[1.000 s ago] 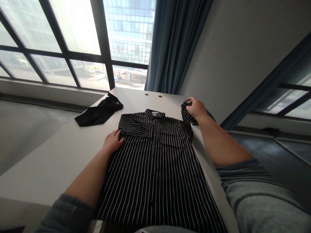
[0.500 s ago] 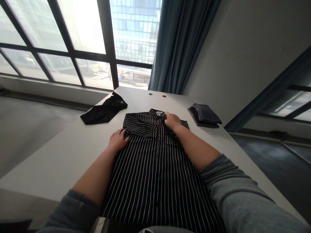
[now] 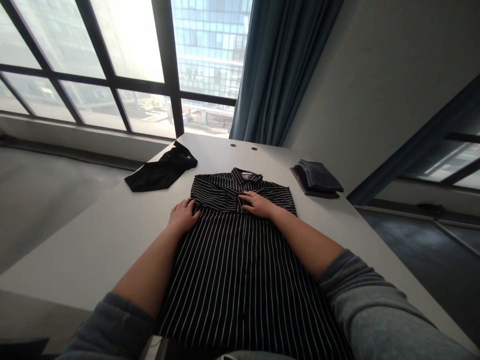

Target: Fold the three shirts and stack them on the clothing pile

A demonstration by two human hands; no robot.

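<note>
A black shirt with thin white stripes (image 3: 228, 270) lies spread flat on the white table, its collar toward the window. One sleeve, on the left, is folded in across the chest. My left hand (image 3: 183, 216) lies flat at the shirt's left edge, partly on the cloth below the folded sleeve, fingers stretched. On the upper chest, near the sleeve's cuff and the button line, rests my right hand (image 3: 257, 204), its fingers extended over the fabric. The shirt's bottom hem is out of clear sight near my body.
The white table (image 3: 93, 245) stretches toward a large window. At its far left lies a crumpled black garment (image 3: 161, 170). A stack of folded dark clothes (image 3: 318, 177) sits at the right edge. Two round holes are in the tabletop near the blue curtain (image 3: 281, 75).
My right hand has let go of the cloth by the collar and moved down and left onto the chest, its fingers now laid out. My left hand has stayed in place.
</note>
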